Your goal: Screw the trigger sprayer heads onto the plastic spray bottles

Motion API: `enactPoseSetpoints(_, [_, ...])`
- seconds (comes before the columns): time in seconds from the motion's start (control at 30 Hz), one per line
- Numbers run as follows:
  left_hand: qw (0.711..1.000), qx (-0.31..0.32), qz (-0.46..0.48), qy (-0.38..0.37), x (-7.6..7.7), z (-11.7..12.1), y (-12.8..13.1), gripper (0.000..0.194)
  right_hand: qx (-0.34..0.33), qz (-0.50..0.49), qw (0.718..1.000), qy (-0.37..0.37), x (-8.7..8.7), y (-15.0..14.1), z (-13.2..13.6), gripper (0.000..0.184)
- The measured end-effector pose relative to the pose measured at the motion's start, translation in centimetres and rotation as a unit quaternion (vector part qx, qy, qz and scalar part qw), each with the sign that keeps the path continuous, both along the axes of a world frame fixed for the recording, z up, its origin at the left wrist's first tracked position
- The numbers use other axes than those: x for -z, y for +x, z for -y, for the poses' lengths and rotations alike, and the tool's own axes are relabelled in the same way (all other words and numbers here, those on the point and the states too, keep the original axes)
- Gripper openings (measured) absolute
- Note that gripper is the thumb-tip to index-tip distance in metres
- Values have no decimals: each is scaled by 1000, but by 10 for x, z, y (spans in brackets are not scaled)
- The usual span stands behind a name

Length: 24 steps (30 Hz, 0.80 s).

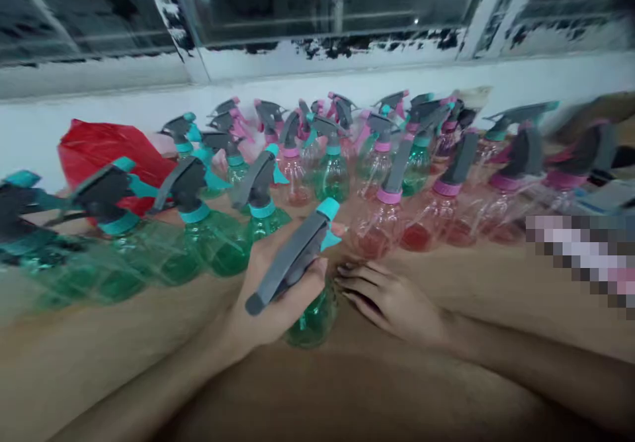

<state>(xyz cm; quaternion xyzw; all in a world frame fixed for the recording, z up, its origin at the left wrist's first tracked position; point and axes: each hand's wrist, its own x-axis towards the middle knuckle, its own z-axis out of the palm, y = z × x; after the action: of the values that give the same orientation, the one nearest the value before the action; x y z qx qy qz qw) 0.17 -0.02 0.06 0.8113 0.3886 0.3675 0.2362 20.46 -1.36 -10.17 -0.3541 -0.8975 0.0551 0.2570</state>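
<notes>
My left hand [278, 283] is wrapped round the neck of a green spray bottle [312, 319] with a grey trigger head and turquoise nozzle. The bottle stands on the brown table [426, 389], its neck hidden by my fingers. Just to its right, my right hand [391, 296] lies palm down with fingers stretched out, holding nothing. Nearest ahead of the left hand is another green spray bottle [265, 227] with a turquoise collar. A pink-collared clear spray bottle [377, 230] stands beyond my right hand.
Green spray bottles [122, 270] line the left, and pink ones [446, 220] the right. More bottles [332, 171] crowd behind them. A red plastic bag [109, 147] sits at the back left. A white wall and windows [322, 5] close off the far side.
</notes>
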Motion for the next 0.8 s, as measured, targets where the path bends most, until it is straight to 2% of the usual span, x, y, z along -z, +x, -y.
enactPoseSetpoints(0.3, [998, 24, 45, -31, -3, -3, 2, 19, 2, -10, 1000, 1, 0, -1, -1, 28])
enactPoseSetpoints(0.63, [999, 5, -29, 23, -9, -3, -1, 9, 1, -19, 1000, -2, 1, -1, -1, 30])
enactPoseSetpoints(0.8, [999, 11, -21, 28, -4, -5, -4, 13, 0, -22, 1000, -2, 0, -1, -1, 29])
